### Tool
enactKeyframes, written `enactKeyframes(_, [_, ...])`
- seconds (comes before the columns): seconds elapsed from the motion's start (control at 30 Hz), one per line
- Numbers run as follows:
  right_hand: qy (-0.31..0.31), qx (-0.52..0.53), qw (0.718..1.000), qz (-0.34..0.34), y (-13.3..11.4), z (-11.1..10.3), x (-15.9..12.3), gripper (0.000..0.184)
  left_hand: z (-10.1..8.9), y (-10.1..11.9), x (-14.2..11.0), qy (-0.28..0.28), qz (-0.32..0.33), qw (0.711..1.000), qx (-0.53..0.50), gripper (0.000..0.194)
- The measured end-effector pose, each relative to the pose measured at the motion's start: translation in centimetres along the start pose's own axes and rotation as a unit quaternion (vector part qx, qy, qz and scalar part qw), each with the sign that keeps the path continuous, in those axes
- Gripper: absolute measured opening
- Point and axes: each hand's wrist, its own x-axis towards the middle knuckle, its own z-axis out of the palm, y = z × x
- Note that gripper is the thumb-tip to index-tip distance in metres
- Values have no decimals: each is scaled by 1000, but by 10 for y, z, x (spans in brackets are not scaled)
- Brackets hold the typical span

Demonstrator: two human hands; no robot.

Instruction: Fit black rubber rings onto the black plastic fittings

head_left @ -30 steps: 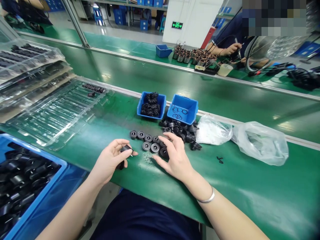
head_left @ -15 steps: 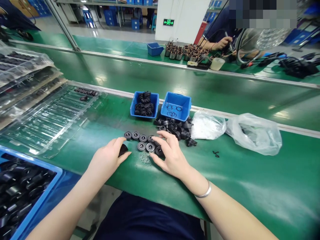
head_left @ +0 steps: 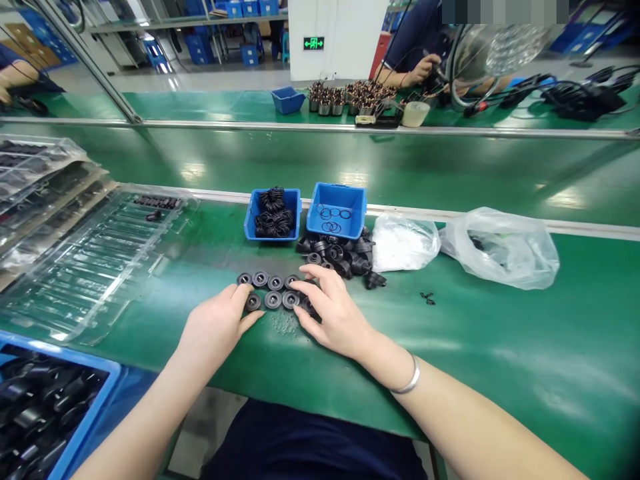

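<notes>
About 8 round black parts point(head_left: 273, 300) sit in 2 rows on the green belt point(head_left: 500, 347), right by your hands. Your L hand point(head_left: 215, 330) is half open, fingers at 1 part; can't tell if it grips. Your R hand point(head_left: 335, 313) is open, fingers spread on the row's end. Blue crate point(head_left: 65, 357) by your L arm: full of black parts. Past the rows, more black parts point(head_left: 335, 257) lie in a messy pile, not lined up. Then 2 blue bins: 1st bin point(head_left: 249, 217) w/ lots of thick black rings point(head_left: 273, 220), 2nd bin point(head_left: 336, 232) w/ a few thin rings point(head_left: 330, 213).
</notes>
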Motion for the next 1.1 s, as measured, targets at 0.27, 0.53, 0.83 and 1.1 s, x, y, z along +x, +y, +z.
enactKeyframes(0.27, [6, 9, 1000, -11, 0, -2, 1, 36, -9, 2, -3, 74, -255, 803, -533, 33])
enactKeyframes(0.53, [29, 23, 999, -27, 1, -1, 0, 37, -30, -5, -7, 70, -414, 335, -843, 19])
enactKeyframes(0.83, [37, 24, 999, -29, 1, 0, 0, 36, -32, -8, -21, 73, -326, 513, -790, 19])
enactKeyframes(1.1, [40, 28, 998, -30, 1, -1, 0, 36, -13, -27, -25, 88, -256, 838, -474, 33])
